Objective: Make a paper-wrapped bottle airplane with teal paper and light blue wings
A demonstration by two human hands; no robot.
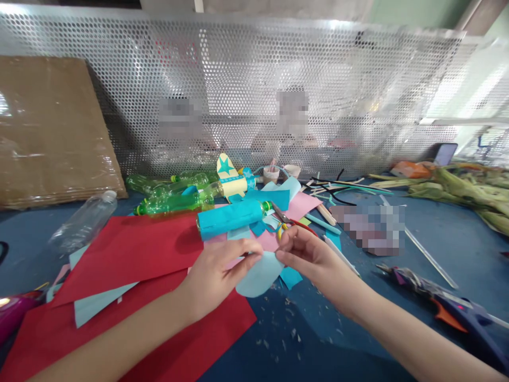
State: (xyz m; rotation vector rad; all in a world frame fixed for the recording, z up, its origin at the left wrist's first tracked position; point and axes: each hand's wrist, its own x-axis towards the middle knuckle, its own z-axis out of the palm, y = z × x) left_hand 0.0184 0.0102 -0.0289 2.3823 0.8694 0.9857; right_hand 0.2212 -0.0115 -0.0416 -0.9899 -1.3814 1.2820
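Between both hands is a rounded piece of light blue paper, held up above the table. My left hand pinches its upper left edge between thumb and fingers. At its upper right edge, my right hand pinches it too, fingers closed. Just beyond lies a plastic bottle wrapped in bright blue paper, on its side with a green neck toward the right. Scissors with red and yellow handles rest past my right hand, partly hidden by it. Sheets of red paper spread under and beside my left arm.
A glue gun lies at the right, a magenta tool at the left edge. Green bottles, a clear bottle, paper scraps and corn husks lie around. A perforated metal panel and cardboard stand behind.
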